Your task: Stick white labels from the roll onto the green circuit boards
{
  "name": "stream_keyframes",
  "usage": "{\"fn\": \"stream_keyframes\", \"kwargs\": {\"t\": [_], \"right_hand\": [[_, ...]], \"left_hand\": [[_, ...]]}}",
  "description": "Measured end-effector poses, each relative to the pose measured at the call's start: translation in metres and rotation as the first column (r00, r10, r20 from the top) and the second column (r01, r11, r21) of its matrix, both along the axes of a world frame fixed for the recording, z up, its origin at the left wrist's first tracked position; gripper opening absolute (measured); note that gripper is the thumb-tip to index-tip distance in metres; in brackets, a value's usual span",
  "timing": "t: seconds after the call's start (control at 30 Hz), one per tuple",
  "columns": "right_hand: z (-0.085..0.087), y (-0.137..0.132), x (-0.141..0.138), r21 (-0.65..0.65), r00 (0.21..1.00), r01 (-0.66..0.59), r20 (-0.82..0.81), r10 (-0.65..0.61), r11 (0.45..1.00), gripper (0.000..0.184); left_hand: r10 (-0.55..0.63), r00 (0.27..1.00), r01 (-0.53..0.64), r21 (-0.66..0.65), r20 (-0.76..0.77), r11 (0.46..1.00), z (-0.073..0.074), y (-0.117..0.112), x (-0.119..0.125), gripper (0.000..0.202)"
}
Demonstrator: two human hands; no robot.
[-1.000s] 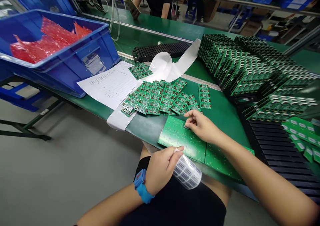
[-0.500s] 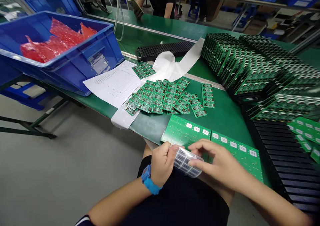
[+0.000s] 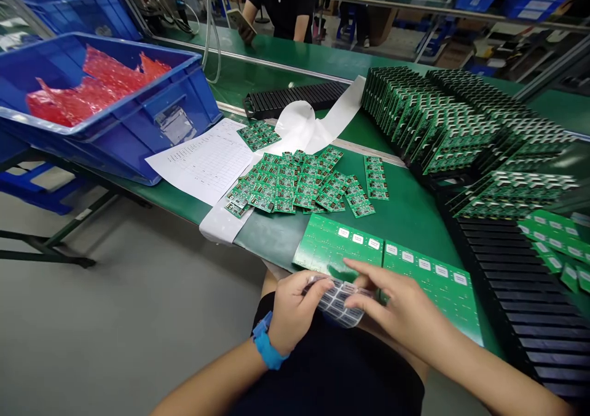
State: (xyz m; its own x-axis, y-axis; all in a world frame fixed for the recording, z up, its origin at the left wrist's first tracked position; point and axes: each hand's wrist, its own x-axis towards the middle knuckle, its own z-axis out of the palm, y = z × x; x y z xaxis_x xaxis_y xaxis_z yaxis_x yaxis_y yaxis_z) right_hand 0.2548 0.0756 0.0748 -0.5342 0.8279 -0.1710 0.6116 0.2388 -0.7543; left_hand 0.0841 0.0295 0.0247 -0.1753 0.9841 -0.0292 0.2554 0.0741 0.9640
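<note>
Left hand (image 3: 295, 308) curled around the label roll (image 3: 338, 299) at the table's near edge. Right hand (image 3: 396, 308) half open, fingertips (image 3: 364, 302) touching the labels.

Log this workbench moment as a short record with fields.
left hand: holds label roll
right hand: fingertips on the label roll
in front: two green panels, each with a row of white labels
behind: heap of small circuit boards, printed sheet
left: blue crate with red bags
right: black racks of boards
</note>
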Motion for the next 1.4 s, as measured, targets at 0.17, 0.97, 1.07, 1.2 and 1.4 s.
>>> {"fn": "stream_keyframes", "kwargs": {"t": [0.17,0.97,1.07,1.2,1.4], "right_hand": [[0.01,0.005,-0.001,0.038,0.998,-0.056,-0.027,0.057,0.998,0.012],[-0.021,0.098,-0.04,0.332,0.965,-0.009,0.251,-0.079,0.943,0.02],[-0.019,0.103,-0.048,0.182,0.995,0.048,0.079,-0.063,0.982,0.028],[-0.025,0.114,-0.067,-0.155,0.995,-0.038,-0.101,0.022,0.987,0.026],[-0.031,0.116,-0.076,-0.137,0.997,-0.056,-0.052,0.049,0.989,0.023]], "left_hand": [[0.0,1.0,0.0,-0.002,-0.02,1.0,-0.002,0.001,-0.005,0.017],[-0.047,0.998,0.053,-0.165,0.042,0.985,-0.006,-0.001,-0.027,0.026],[-0.045,0.997,0.054,-0.166,0.057,0.985,-0.003,-0.002,-0.027,0.032],[-0.036,0.994,0.053,-0.168,0.104,0.984,0.0,-0.003,-0.027,0.037],[-0.009,0.99,0.036,-0.189,0.142,0.981,0.001,-0.003,-0.027,0.038]]}}
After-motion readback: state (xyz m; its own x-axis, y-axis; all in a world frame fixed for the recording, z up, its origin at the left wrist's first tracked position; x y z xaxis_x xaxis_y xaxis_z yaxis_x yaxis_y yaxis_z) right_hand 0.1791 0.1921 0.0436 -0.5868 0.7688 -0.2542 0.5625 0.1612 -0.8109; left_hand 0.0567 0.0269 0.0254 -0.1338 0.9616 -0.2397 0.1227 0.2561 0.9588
